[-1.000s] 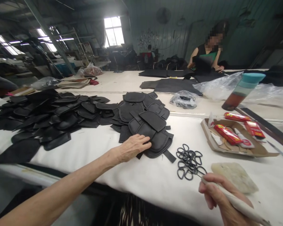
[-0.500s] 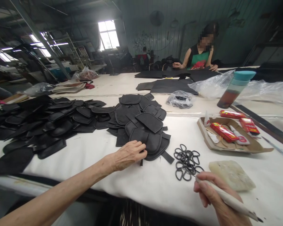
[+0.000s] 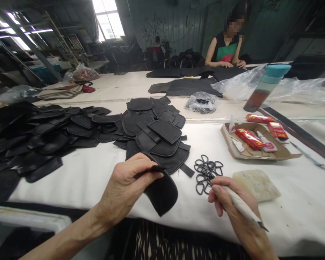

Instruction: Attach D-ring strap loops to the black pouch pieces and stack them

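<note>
My left hand pinches a black leather-like flap piece by its upper edge, with the rounded part hanging down over the front of the table. Between the fingers of my right hand lies a pale, tapered stick-like tool, its dark pointed end toward me; the other end is hidden by my fingertips. Those fingertips are at the edge of a small heap of black D-rings. I cannot tell whether they grip a ring. Behind my left hand, similar flap pieces with straps lie stacked.
A larger heap of black pieces spreads at left. To the right are a pale yellowish block, a cardboard tray of red boxes and tubes, and a tilted bottle. Across the table, a person has both hands on black sheets.
My left hand has lifted a flap piece off the stack and brought it nearer. My right hand, still with the pale tool, has shifted left toward the D-rings. The view has tilted down slightly.
</note>
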Demonstrator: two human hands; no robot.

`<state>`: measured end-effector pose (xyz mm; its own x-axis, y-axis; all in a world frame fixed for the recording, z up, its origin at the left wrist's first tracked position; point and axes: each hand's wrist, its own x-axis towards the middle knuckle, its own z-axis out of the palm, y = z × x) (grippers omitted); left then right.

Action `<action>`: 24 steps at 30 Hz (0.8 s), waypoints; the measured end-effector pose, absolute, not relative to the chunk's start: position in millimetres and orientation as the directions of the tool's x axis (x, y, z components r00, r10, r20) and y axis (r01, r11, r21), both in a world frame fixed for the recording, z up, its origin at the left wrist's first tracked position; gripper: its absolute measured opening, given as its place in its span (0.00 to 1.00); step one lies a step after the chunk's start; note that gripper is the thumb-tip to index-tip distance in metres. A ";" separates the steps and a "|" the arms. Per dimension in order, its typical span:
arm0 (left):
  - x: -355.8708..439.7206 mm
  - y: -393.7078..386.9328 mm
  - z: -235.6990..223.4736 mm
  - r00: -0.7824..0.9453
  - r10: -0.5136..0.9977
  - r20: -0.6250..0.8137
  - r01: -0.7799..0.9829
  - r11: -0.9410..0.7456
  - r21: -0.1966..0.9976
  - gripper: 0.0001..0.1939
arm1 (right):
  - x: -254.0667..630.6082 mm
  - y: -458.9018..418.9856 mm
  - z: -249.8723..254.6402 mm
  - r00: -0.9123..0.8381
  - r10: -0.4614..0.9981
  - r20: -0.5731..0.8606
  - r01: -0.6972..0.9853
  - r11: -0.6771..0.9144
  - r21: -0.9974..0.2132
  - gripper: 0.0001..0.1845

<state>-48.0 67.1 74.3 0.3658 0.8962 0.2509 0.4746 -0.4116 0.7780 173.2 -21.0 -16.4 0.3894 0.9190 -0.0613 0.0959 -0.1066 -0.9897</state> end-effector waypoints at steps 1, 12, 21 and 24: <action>-46.3 65.6 74.1 0.302 0.930 0.209 0.471 -0.336 0.816 0.06 | 172.5 -21.6 -17.2 0.380 0.924 -0.049 0.117 -0.101 -0.988 0.13; -10.7 69.9 6.6 0.102 0.986 -0.134 0.359 0.089 0.929 0.18 | 178.3 -21.0 -18.6 0.334 0.890 0.311 0.596 0.056 -0.801 0.05; -10.3 60.1 -1.3 0.111 0.971 -0.212 0.267 0.177 0.947 0.11 | 174.2 -18.9 -22.5 0.252 0.902 0.351 0.690 0.087 -0.718 0.06; -16.4 60.8 -11.3 0.115 0.966 -0.230 0.164 0.210 0.964 0.10 | 178.5 -14.2 -27.1 0.226 0.888 0.400 0.743 0.108 -0.660 0.09</action>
